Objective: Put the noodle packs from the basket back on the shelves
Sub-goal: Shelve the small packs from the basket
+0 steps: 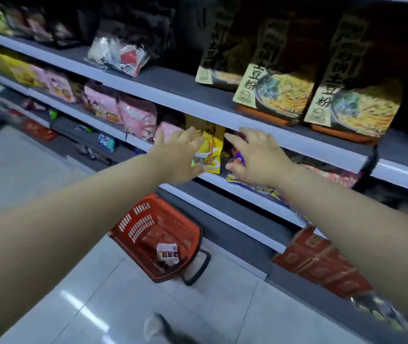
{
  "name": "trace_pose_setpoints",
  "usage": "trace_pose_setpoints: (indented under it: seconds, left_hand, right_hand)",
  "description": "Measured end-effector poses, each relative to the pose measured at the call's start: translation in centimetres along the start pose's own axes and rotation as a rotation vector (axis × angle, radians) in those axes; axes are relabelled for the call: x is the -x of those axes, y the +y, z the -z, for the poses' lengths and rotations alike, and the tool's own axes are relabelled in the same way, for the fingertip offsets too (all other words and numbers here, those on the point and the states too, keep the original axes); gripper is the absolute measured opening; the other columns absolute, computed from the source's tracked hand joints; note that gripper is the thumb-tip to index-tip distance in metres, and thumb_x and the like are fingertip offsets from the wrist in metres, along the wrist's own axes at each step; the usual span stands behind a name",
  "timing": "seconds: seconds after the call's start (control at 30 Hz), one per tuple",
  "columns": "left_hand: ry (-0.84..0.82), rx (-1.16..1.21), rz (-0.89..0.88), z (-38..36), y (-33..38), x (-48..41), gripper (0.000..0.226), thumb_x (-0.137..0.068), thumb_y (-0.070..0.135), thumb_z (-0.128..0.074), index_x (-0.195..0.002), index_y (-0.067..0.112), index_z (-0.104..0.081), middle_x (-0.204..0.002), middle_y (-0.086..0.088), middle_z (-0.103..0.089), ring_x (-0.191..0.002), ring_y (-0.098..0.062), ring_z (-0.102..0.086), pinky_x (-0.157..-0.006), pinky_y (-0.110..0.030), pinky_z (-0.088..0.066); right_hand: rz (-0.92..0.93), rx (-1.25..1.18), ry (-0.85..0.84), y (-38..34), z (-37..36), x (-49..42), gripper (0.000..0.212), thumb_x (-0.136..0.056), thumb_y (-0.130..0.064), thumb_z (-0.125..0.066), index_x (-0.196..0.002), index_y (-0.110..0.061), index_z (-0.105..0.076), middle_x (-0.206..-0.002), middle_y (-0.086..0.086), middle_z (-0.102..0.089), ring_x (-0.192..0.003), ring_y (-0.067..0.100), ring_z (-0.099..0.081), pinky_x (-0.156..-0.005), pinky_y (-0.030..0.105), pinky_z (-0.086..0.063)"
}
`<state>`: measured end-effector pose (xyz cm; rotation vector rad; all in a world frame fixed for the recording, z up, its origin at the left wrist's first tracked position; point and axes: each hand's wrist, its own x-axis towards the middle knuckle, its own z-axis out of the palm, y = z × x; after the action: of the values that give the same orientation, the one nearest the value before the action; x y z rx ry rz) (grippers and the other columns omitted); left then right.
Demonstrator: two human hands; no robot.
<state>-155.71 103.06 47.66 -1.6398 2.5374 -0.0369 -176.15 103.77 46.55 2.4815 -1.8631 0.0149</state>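
Observation:
A yellow noodle pack [209, 151] stands upright on the middle shelf [252, 192], between pink packs and blue-yellow packs. My left hand [179, 155] reaches to the pack's left side with straight fingers, touching its edge. Just right of the pack, my right hand [255, 157] has its fingers spread and holds nothing. Below on the floor, the red shopping basket [155, 232] holds one small white and red pack [167, 253].
Black and yellow noodle bags [280, 78] fill the upper shelf at right. Pink packs [123, 112] line the middle shelf to the left. Red boxes [322, 261] sit on the lowest shelf at right. My shoe [153, 328] stands on the grey tiled floor.

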Motion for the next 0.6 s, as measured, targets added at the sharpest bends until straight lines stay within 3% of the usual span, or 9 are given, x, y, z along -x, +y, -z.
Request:
trace_pose_setpoints:
  seconds: [0.33,0.6]
  left_hand:
    - [-0.243,0.051,0.106,-12.2,-17.2,-1.9,0.079,-0.093,0.06,-0.039,-0.154,0.026,-0.003,-0.162,-0.003,0.007,-0.148,-0.026,0.002,-0.113,-0.061,0.005]
    - [-0.417,0.12,0.147,-24.4,-23.4,-2.4,0.077,-0.092,0.057,-0.041,-0.154,0.024,-0.007,-0.161,-0.008,-0.003,-0.148,-0.028,-0.003,-0.113,-0.063,0.002]
  right_hand:
    - [0.143,-0.005,-0.255,-13.0,-11.8,-13.0,0.078,-0.092,-0.059,-0.044,-0.154,-0.03,-0.007,-0.161,0.009,-0.005,-0.147,0.029,-0.007,-0.117,0.052,-0.01]
    - [0.236,-0.053,-0.42,-19.2,-22.2,-17.4,0.078,-0.092,-0.059,-0.044,-0.154,-0.029,-0.009,-0.16,0.011,-0.012,-0.146,0.029,-0.012,-0.118,0.052,-0.01]
